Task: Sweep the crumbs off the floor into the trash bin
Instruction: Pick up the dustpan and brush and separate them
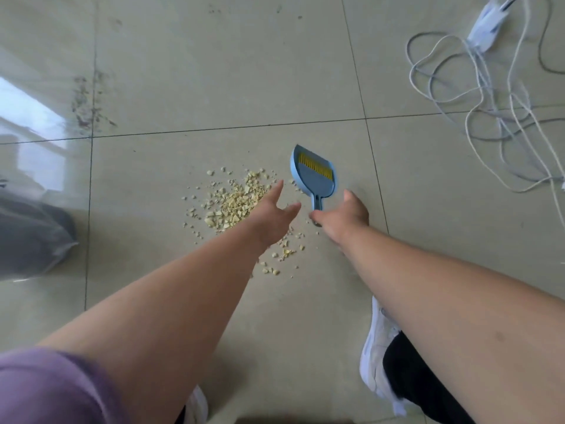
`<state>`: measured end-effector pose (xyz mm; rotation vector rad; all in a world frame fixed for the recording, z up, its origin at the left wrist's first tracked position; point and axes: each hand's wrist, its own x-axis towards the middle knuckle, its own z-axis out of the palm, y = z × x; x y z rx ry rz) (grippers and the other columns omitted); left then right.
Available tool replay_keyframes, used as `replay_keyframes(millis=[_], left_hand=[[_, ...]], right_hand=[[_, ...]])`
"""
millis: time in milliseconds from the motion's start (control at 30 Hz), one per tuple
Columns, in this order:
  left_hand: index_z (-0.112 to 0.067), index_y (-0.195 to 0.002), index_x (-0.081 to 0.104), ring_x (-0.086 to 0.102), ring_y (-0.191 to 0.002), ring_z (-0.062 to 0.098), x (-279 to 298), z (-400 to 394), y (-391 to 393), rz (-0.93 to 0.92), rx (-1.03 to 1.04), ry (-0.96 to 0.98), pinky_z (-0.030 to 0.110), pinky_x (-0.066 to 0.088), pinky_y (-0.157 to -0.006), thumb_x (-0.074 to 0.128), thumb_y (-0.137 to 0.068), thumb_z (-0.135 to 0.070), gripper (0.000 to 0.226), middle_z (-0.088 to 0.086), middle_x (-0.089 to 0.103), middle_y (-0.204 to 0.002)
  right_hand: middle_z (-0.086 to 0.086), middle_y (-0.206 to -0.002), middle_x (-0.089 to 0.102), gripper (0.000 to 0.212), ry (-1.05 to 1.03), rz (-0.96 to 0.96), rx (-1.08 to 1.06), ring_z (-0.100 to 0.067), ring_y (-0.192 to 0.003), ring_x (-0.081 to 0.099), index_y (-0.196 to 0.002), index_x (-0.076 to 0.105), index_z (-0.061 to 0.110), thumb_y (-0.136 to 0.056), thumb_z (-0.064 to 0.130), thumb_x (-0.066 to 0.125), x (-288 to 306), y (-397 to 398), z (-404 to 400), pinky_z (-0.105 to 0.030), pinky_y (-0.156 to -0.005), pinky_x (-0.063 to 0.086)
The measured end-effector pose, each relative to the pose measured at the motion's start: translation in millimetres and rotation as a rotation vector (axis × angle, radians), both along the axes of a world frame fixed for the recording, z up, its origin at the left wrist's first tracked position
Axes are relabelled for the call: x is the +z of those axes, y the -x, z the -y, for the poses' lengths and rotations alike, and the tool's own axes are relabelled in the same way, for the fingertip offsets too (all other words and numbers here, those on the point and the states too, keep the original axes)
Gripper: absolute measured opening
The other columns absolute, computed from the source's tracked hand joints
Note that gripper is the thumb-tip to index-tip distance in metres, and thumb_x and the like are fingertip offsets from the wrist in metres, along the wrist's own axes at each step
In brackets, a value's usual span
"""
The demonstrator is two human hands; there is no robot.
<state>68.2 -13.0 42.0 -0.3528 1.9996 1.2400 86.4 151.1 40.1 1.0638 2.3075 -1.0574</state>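
Observation:
A pile of pale yellow crumbs (232, 203) lies scattered on the beige tiled floor. Just right of it rests a small blue dustpan (315, 175) with a yellow-bristled brush nested inside, its handle pointing toward me. My right hand (342, 217) is at the end of the handle, fingers curled down over it; whether the grip is closed I cannot make out. My left hand (275, 214) hovers over the right edge of the crumbs, fingers spread, holding nothing. A bin lined with a translucent bag (30, 234) sits at the left edge.
A white power strip (489, 22) with tangled white cables (489, 111) sprawls at the upper right. Dark smudges (87, 102) mark the floor at the upper left. My white shoe (377, 353) stands below the right arm.

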Motion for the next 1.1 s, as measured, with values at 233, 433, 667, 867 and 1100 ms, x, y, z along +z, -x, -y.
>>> replay_keyframes(millis=[233, 433, 667, 867, 1100], left_hand=[[-0.028, -0.143, 0.055, 0.069, -0.108, 0.032, 4, 38, 17, 0.161, 0.509, -0.601, 0.046, 0.06, -0.089, 0.054, -0.108, -0.029, 0.035, 0.008, 0.064, -0.138], [-0.021, -0.14, 0.063, 0.068, -0.119, 0.045, 10, 71, 25, 0.196, 0.52, -0.66, 0.057, 0.057, -0.093, 0.052, -0.109, -0.032, 0.034, 0.015, 0.064, -0.141], [-0.017, -0.144, 0.059, 0.074, -0.101, 0.039, 34, 100, 24, 0.267, 0.316, -0.675, 0.046, 0.061, -0.08, 0.054, -0.108, -0.031, 0.039, 0.018, 0.064, -0.137], [-0.018, -0.135, 0.064, 0.076, -0.092, 0.035, 47, 123, 15, 0.272, 0.195, -0.63, 0.042, 0.062, -0.073, 0.05, -0.11, -0.029, 0.03, 0.012, 0.07, -0.116], [-0.015, -0.124, 0.069, 0.076, -0.085, 0.032, 39, 139, 2, 0.277, 0.257, -0.626, 0.039, 0.061, -0.074, 0.057, -0.107, -0.031, 0.027, 0.013, 0.071, -0.111]], right_hand=[[-0.004, -0.147, 0.052, 0.109, 0.17, -0.174, 0.271, -0.023, -0.125, 0.063, -0.159, 0.034, 0.026, -0.067, 0.041, 0.092, 29, 3, 54, -0.046, -0.103, 0.054], [0.002, -0.15, 0.044, 0.105, 0.227, -0.178, 0.503, -0.019, -0.126, 0.055, -0.16, 0.03, 0.029, -0.073, 0.051, 0.083, 47, 9, 73, -0.04, -0.103, 0.05], [0.001, -0.145, 0.046, 0.108, -0.05, -0.243, 0.853, -0.025, -0.134, 0.042, -0.147, 0.044, 0.025, -0.057, 0.063, 0.088, 59, 14, 85, -0.043, -0.109, 0.047], [0.004, -0.119, 0.052, 0.082, -0.018, -0.284, 0.893, -0.021, -0.104, 0.058, -0.121, 0.047, 0.031, -0.056, 0.059, 0.088, 66, 2, 111, -0.039, -0.079, 0.058], [0.009, -0.102, 0.065, 0.079, 0.12, -0.254, 0.802, -0.015, -0.088, 0.066, -0.121, 0.046, 0.034, -0.053, 0.047, 0.084, 74, -12, 137, -0.036, -0.065, 0.061]])
